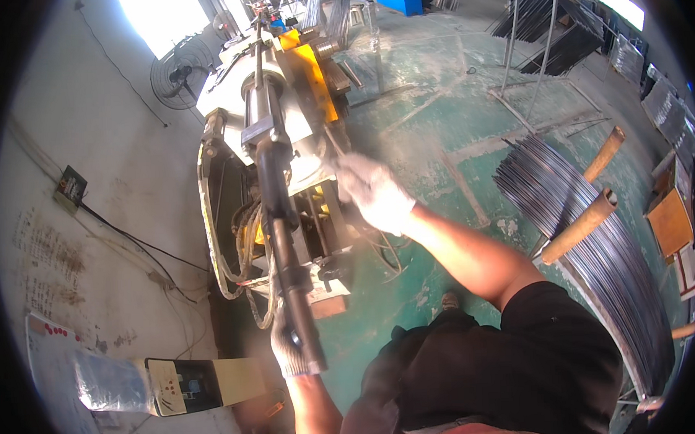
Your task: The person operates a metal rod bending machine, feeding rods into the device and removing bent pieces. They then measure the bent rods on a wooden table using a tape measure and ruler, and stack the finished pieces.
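A machine with a long dark metal shaft (273,174) runs from the far end toward me. My left hand (289,353), in a white knit glove, is at the shaft's near end, against its left side. The shaft hides most of that hand's fingers, so their grip does not show. My right hand (373,193), also gloved and slightly blurred, reaches to the machine's right side. Its fingers are closed round the near end of a thin metal rod (334,139), which points toward the machine's yellow plate (316,80).
Bundled metal tubes (586,247) lie at the right between brown posts (581,226). Hoses (244,228) hang from the machine's left side. A control box (186,385) stands at the lower left, by the wall. A fan (180,72) is at the far left.
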Demonstrator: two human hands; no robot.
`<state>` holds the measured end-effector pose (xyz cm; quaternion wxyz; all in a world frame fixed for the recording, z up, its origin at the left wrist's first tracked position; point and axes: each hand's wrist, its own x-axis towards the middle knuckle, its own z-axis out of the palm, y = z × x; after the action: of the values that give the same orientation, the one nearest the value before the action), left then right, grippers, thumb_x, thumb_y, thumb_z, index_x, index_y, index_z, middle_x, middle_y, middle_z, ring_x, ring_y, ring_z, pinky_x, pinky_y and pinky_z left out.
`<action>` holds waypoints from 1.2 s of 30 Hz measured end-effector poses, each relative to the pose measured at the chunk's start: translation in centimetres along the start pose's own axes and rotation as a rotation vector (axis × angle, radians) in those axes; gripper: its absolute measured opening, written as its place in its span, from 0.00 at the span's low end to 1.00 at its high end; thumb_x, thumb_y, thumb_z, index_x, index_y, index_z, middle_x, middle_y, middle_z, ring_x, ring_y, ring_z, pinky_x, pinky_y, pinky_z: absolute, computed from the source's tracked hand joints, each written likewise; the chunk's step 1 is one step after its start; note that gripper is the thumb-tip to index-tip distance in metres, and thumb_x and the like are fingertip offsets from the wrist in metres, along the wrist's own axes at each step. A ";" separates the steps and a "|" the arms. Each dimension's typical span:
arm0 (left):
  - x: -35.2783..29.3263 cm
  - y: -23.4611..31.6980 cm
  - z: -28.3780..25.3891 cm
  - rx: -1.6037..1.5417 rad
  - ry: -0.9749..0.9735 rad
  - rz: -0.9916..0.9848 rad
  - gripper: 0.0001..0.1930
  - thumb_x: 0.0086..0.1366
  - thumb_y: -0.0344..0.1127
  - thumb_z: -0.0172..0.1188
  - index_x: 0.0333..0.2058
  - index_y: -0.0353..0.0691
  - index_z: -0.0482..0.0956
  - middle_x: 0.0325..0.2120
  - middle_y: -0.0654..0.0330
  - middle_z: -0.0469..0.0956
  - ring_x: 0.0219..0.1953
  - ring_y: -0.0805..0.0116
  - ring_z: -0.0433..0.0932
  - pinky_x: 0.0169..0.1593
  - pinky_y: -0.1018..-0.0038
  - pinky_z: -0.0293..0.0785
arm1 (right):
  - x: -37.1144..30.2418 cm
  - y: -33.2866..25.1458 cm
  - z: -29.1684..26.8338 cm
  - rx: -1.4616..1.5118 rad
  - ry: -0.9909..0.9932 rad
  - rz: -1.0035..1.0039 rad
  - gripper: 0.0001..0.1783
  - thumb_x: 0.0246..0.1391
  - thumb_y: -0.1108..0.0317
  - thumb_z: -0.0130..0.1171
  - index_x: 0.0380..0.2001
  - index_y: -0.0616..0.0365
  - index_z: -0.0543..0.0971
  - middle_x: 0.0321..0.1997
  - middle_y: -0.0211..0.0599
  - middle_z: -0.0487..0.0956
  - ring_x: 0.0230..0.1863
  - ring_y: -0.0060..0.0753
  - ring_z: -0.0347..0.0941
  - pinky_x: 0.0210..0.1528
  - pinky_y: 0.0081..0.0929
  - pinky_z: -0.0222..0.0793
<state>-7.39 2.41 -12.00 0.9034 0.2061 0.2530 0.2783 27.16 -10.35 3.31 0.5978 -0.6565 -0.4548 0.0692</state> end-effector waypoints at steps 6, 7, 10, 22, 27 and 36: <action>0.8 -13.7 -4.1 0.166 0.199 -0.083 0.11 0.75 0.35 0.60 0.51 0.39 0.79 0.29 0.59 0.80 0.28 0.63 0.81 0.31 0.69 0.79 | -1.2 10.8 -5.4 0.449 -0.053 0.409 0.13 0.77 0.60 0.60 0.47 0.58 0.86 0.23 0.26 0.76 0.21 0.17 0.69 0.24 0.21 0.65; 1.9 -16.6 -2.8 0.267 0.277 -0.061 0.09 0.74 0.35 0.60 0.48 0.39 0.79 0.27 0.59 0.78 0.26 0.63 0.78 0.30 0.68 0.75 | -0.7 12.3 -6.5 0.366 -0.085 0.411 0.13 0.77 0.60 0.60 0.49 0.57 0.86 0.23 0.25 0.75 0.22 0.17 0.69 0.25 0.21 0.65; 4.4 -21.7 4.2 0.624 0.258 0.040 0.07 0.74 0.36 0.61 0.43 0.38 0.80 0.25 0.58 0.77 0.22 0.62 0.74 0.27 0.67 0.70 | 3.0 15.3 -8.5 0.101 -0.193 0.415 0.13 0.77 0.61 0.59 0.54 0.54 0.86 0.25 0.22 0.75 0.26 0.17 0.70 0.29 0.23 0.67; 16.5 -24.4 7.8 0.753 0.462 0.047 0.10 0.72 0.34 0.64 0.45 0.33 0.80 0.26 0.57 0.79 0.23 0.65 0.77 0.28 0.67 0.76 | 35.6 12.7 -11.0 -0.447 -0.281 -0.308 0.18 0.72 0.62 0.57 0.59 0.53 0.84 0.52 0.47 0.88 0.56 0.52 0.86 0.61 0.42 0.81; 23.4 -23.5 11.8 0.406 0.666 -0.058 0.10 0.70 0.35 0.66 0.45 0.36 0.83 0.29 0.58 0.82 0.24 0.66 0.81 0.30 0.67 0.81 | 51.3 11.8 -6.9 -1.081 -0.379 -0.604 0.18 0.71 0.58 0.55 0.54 0.56 0.84 0.48 0.57 0.88 0.52 0.56 0.86 0.58 0.50 0.80; 28.7 -26.3 20.0 0.418 1.073 0.253 0.10 0.69 0.34 0.62 0.45 0.35 0.81 0.26 0.60 0.77 0.22 0.69 0.75 0.24 0.69 0.73 | 72.2 13.4 4.8 -0.797 -0.611 -0.964 0.15 0.63 0.63 0.62 0.49 0.57 0.85 0.51 0.52 0.86 0.54 0.53 0.83 0.61 0.41 0.77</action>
<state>35.08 -4.83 -19.61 0.5489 0.2388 0.6977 0.3936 72.67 43.89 23.34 0.1202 -0.5019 -0.8341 -0.1946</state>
